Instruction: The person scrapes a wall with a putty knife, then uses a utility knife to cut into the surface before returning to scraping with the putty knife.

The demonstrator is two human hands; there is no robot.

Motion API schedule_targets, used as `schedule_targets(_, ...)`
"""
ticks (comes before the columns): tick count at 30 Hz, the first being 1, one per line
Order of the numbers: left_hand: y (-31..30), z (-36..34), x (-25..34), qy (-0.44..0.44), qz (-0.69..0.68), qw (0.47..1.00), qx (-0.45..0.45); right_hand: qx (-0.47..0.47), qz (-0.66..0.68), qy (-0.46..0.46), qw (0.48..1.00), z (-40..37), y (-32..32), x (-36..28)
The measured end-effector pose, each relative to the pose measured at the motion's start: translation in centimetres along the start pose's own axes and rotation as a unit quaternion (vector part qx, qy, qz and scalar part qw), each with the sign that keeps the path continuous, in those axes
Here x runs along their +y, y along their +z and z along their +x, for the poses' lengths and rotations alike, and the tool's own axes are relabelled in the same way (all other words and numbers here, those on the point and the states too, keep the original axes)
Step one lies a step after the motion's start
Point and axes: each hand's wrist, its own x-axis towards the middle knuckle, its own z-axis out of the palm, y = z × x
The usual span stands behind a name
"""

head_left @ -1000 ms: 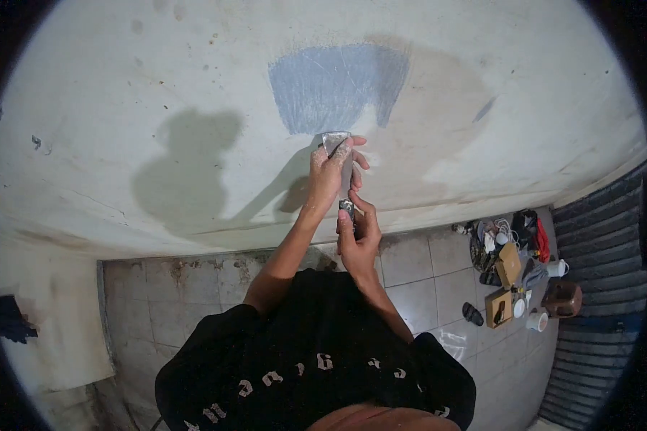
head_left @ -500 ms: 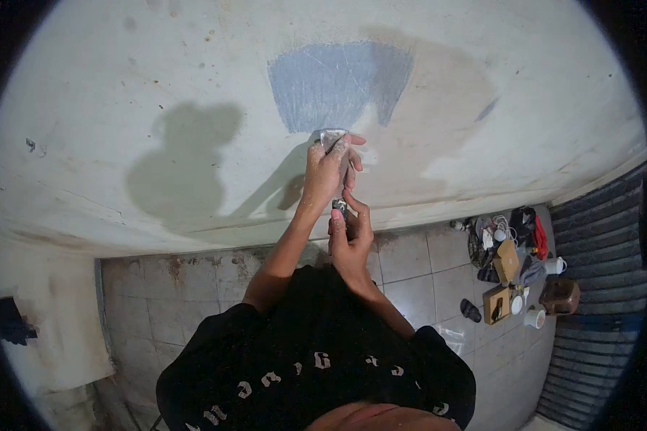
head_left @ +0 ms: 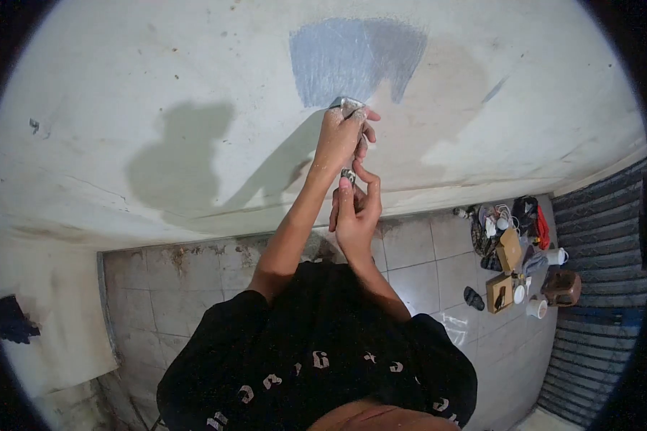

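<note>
A scraper (head_left: 351,105) with a metal blade rests against the pale wall (head_left: 259,72), at the lower edge of a blue-grey scratched patch (head_left: 331,61). My left hand (head_left: 340,138) is wrapped round the upper part of the scraper just below the blade, with pale dust on the thumb and fingers. Lower down, my right hand (head_left: 357,208) grips the dark handle end between thumb and fingers. The palm-side fingers of both hands partly hide the tool.
Grey floor tiles (head_left: 417,284) lie below the wall. At the right are open cardboard boxes (head_left: 499,293), a dark sandal (head_left: 474,298), white containers (head_left: 537,309), a brown stool-like object (head_left: 561,288) and a corrugated shutter (head_left: 589,345). Dark cloth (head_left: 13,320) shows at the left.
Both hands and the scraper have moved up and slightly right in view. The blue-grey patch also sits higher and further right, as the view has shifted. Both grips stay the same.
</note>
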Motion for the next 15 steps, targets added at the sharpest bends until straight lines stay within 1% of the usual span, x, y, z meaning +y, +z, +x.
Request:
schedule_targets(5, -0.2, -0.1, -0.6, 0.006, -0.03, 1.0, -0.001, 0.004, -0.013, -0.006, 1.0, -0.3, -0.8, 1.2)
schedule_targets(9, -0.4, 0.3, -1.4, 0.009, -0.024, 1.0, -0.004, 0.017, 0.008, 0.005, 1.0, -0.4, -0.7, 2.0)
schedule_targets(12, -0.4, 0.4, -1.6, 0.013, -0.018, 1.0, -0.004, 0.019, -0.004, -0.001, 1.0, -0.3, -0.8, 2.3)
schedule_targets(15, -0.4, 0.4, -1.7, 0.016, -0.013, 1.0, -0.003, 0.023, -0.019, -0.036, 0.999, 0.0, -0.7, 2.8)
